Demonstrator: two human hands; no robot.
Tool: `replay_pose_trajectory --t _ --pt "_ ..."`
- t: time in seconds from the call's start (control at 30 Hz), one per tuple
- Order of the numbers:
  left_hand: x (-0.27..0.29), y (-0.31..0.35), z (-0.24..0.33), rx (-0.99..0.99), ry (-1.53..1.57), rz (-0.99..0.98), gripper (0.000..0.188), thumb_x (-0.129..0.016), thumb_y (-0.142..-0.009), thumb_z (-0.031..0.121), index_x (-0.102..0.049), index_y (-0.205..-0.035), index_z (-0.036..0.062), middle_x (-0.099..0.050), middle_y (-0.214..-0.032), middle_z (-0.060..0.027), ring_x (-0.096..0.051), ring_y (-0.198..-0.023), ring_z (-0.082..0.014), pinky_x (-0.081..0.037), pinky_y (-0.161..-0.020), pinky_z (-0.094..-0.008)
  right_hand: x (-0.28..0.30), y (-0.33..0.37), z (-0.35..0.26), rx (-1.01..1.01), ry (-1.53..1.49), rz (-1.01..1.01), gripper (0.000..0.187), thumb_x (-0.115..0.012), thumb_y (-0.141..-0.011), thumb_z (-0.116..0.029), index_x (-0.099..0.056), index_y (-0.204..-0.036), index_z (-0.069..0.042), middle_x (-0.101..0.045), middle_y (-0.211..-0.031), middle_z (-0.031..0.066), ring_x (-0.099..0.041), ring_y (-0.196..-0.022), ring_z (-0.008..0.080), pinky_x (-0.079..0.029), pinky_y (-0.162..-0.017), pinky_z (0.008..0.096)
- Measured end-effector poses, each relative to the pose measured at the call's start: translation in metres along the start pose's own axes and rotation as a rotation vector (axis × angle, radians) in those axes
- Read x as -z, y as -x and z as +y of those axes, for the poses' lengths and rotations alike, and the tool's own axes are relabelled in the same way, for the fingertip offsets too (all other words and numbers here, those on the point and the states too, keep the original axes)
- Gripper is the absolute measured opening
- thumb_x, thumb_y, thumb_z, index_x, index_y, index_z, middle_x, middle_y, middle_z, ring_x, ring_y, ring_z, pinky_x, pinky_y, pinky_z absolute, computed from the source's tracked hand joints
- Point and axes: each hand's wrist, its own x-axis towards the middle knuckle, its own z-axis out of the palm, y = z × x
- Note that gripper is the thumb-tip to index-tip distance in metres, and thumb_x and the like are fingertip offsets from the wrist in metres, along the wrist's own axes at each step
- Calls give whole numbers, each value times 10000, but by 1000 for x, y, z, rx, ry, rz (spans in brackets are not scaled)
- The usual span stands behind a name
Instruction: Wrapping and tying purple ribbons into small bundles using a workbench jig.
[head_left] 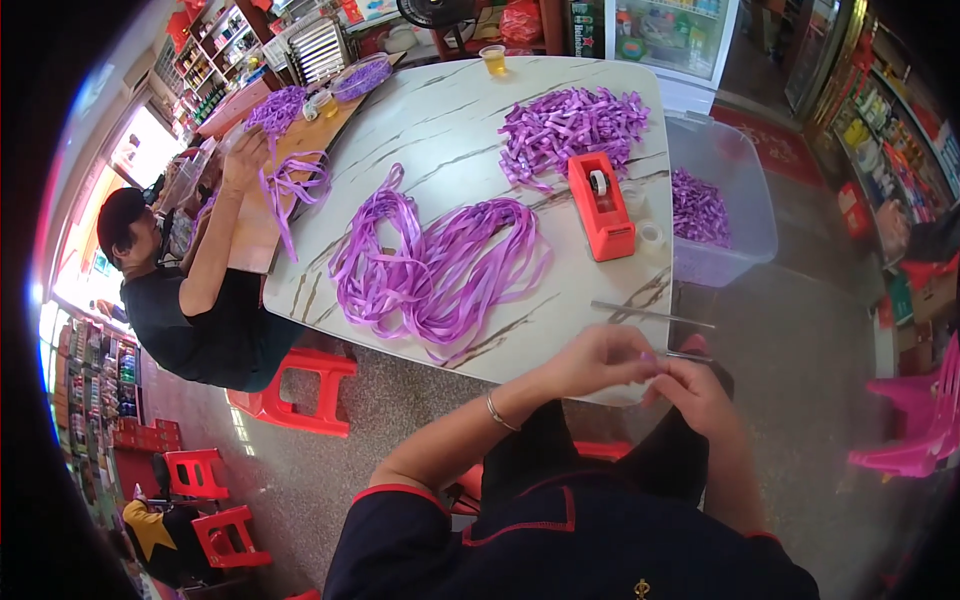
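One small purple piece (pixel 649 360) shows between the fingers (pixel 626 373).

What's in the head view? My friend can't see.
A person's left hand and right hand meet at something small and purple by a white table. On it lie long purple ribbons, short purple pieces and a red tape dispenser.

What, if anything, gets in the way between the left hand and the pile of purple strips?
A thin grey rod near the left hand, then the red tape dispenser, right beside the pile of purple strips.
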Motion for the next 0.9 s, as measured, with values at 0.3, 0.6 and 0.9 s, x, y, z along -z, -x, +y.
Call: replay_pose_trajectory --t 0.3,0.6,0.9 --pt "143 -61 139 -334 -920 619 220 -598 -843 129 -580 -1012 -11 -633 -857 -56 -589 -734 -121 -476 -651 -238 -6 -5 19 -37 1 82 295 -501 -900 -162 -520 -1151 -9 -616 -813 17 -520 -759 57 -411 -691 209" --pt "198 -10 56 311 -1615 626 140 -572 -734 199 -634 -795 88 -637 -801 -88 -607 -767 -278 -485 -678 -391 -14 -9 31 9 175 130 258 -557 -854 -166 -584 -1079 -42 -639 -773 50 -598 -682 98 -463 -635 234" --pt "204 -2 37 283 -1591 694 138 -557 -745 166 -640 -803 73 -636 -787 -118 -603 -765 -306 -481 -672 -406 -19 -9 25 -39 169 140 222 -552 -854 -125 -593 -1055 -41 -584 -723 8 -558 -698 64 -434 -625 205"
